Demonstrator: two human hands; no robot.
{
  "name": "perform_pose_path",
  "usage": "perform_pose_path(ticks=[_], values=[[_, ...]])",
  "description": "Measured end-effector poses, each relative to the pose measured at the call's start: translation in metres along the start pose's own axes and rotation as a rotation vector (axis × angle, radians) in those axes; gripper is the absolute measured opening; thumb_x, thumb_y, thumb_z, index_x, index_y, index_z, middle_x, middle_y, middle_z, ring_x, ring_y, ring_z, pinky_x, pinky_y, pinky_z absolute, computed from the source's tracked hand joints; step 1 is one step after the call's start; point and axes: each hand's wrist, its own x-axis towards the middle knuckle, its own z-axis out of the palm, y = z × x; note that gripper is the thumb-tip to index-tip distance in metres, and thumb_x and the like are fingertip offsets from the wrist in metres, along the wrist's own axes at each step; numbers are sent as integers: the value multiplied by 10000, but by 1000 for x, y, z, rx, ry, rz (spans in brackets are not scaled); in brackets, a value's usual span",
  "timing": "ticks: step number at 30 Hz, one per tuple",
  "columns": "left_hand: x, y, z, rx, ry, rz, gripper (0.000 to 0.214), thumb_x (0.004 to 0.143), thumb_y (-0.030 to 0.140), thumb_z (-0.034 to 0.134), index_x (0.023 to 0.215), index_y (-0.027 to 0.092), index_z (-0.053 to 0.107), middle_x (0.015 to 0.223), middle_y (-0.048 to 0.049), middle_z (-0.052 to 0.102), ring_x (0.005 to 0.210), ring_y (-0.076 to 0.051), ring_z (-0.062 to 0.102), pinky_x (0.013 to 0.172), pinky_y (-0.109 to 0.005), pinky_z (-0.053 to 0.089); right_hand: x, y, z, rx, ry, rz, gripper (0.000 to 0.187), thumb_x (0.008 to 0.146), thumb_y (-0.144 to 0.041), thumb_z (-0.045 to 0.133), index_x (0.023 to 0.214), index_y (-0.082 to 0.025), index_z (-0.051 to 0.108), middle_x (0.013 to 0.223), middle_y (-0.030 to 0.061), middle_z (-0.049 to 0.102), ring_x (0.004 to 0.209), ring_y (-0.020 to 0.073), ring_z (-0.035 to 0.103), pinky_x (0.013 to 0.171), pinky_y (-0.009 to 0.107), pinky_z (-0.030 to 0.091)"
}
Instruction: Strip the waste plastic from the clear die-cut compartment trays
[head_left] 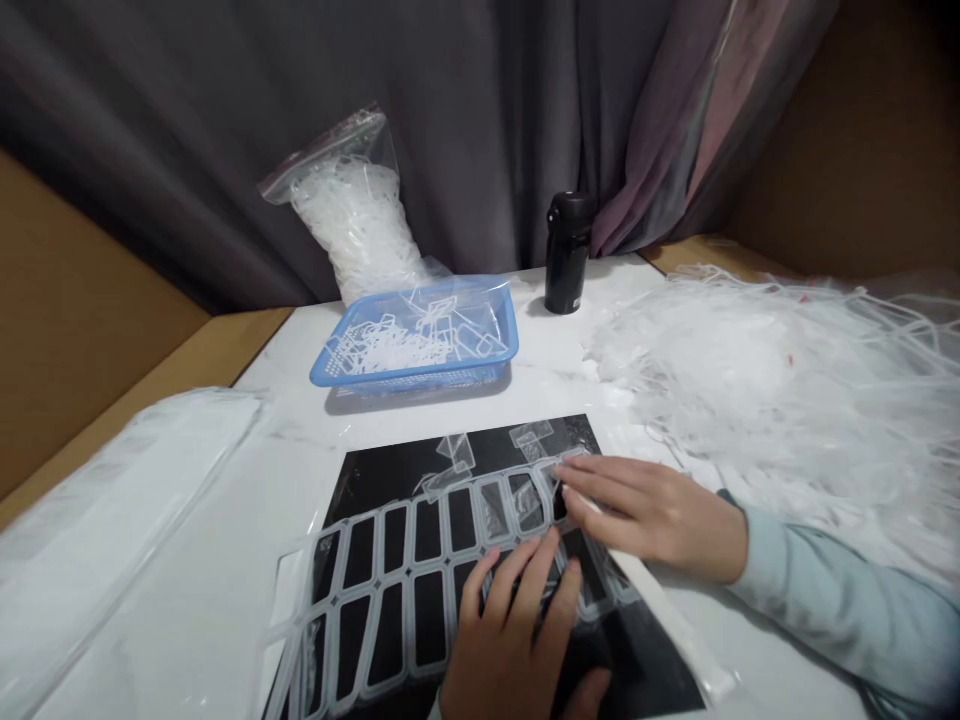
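A clear plastic sheet of rectangular frames (397, 570) lies in rows on a black mat (457, 465). My left hand (510, 640) rests on the sheet from below, with its fingers spread. My right hand (645, 510) comes in from the right in a light blue sleeve, its fingertips on the upper right corner of the sheet. Its thumb is hidden, and I cannot tell whether it grips the sheet. A long white strip (667, 605) runs from under that hand toward the lower right. Several loose clear pieces (457, 452) lie on the mat's far part.
A blue plastic basket (420, 372) holds clear offcuts at the back. Behind it lean a zip bag of white strips (352, 220) and a black bottle (568, 255). A large heap of white strips (772, 380) fills the right. A white packet (127, 500) lies left on the white table (300, 425).
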Motion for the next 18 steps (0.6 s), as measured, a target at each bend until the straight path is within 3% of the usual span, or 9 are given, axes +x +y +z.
perform_pose_path(ticks=[4,7,10,12,14,18], values=[[2,0,-1,-20,-4,-4,495,922,558,466,1208,195,643,1267,-64,649,1103,-234,577,923,-390,398,-6,21,-12,-81,49,241,286,1001,-150,402,1181,-196,619,1210,128,688,1121,234,658,897,394,597],[2,1,-2,-43,-19,-11,502,924,562,462,1222,195,631,1291,-68,636,1117,-236,580,928,-396,395,-4,36,-26,-106,103,447,251,993,-206,464,1178,-192,634,1193,121,694,1066,256,682,911,431,580],[2,2,-3,-62,-27,-31,522,920,580,468,1241,194,614,1312,-77,621,1128,-244,587,929,-405,400,4,40,-33,-8,257,561,162,963,-228,539,1059,-197,666,1061,93,723,1023,250,684,909,420,557],[2,2,-5,-77,-33,-42,531,918,577,480,1257,185,598,1325,-78,613,1140,-247,591,930,-408,418,9,34,-33,150,290,628,116,952,-241,560,930,-202,667,946,70,712,943,223,684,851,375,556],[1,3,-6,-97,-33,-51,512,923,536,487,1261,163,583,1325,-81,613,1167,-247,587,947,-408,444,13,23,-31,379,230,696,168,960,-263,552,837,-200,646,819,40,677,791,177,672,736,308,552],[-4,4,-12,-166,-36,-74,300,913,300,507,1161,160,600,1297,-83,629,1239,-240,554,1025,-433,460,16,-3,-27,874,-41,707,236,982,-278,505,789,-182,600,658,-5,611,573,111,606,559,220,498]])
